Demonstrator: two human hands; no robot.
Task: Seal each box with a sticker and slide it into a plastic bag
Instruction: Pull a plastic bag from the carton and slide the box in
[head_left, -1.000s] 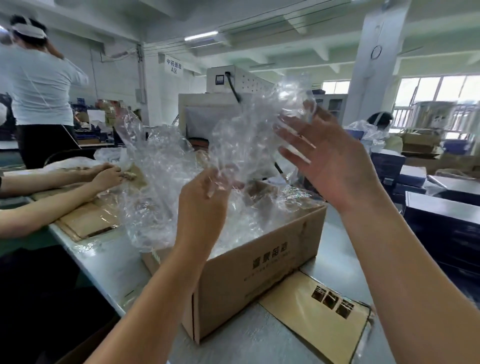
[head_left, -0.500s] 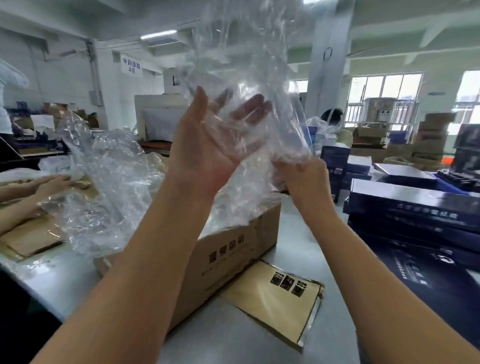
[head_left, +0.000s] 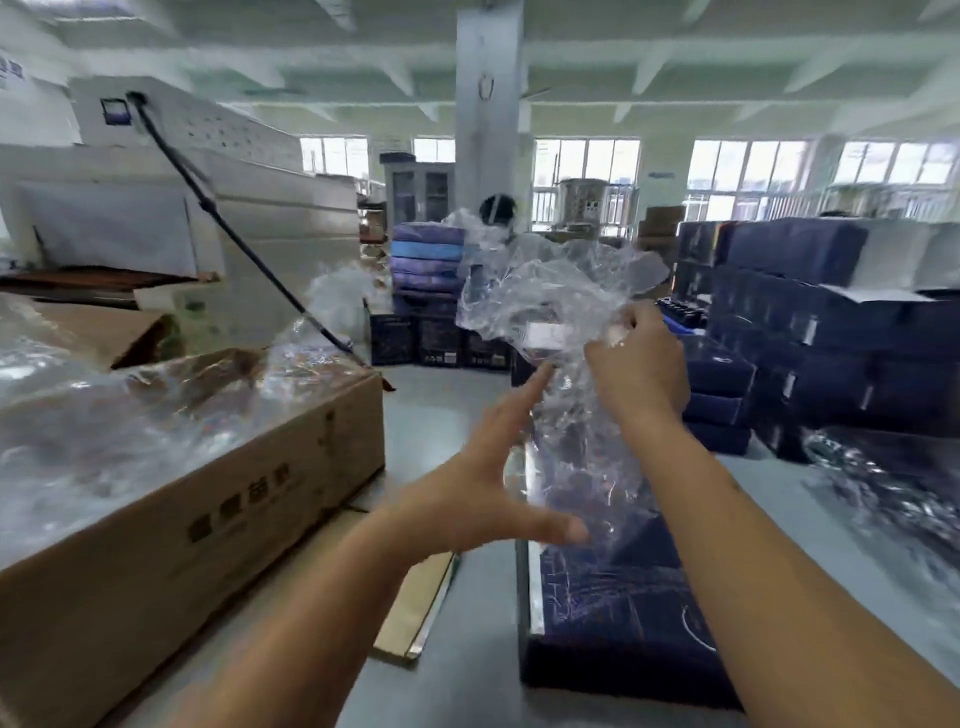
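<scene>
A clear plastic bag (head_left: 563, 322) hangs crumpled in the air over the table. My right hand (head_left: 636, 366) pinches its upper edge with curled fingers. My left hand (head_left: 491, 480) is spread, fingers straight, and touches the bag's lower left side. Under the bag a dark blue box (head_left: 618, 618) lies flat on the grey table (head_left: 447, 415), partly hidden by my right forearm.
A large cardboard carton (head_left: 218, 499) full of clear bags stands at the left. A flat brown sleeve (head_left: 415, 603) lies beside it. Stacks of dark blue boxes (head_left: 831, 332) fill the right and the back. A white machine (head_left: 182, 197) stands at the back left.
The view has swung right, away from the carton. Both hands came down with the bag, from overhead to above the blue box. My left hand has slipped out to the bag's side.
</scene>
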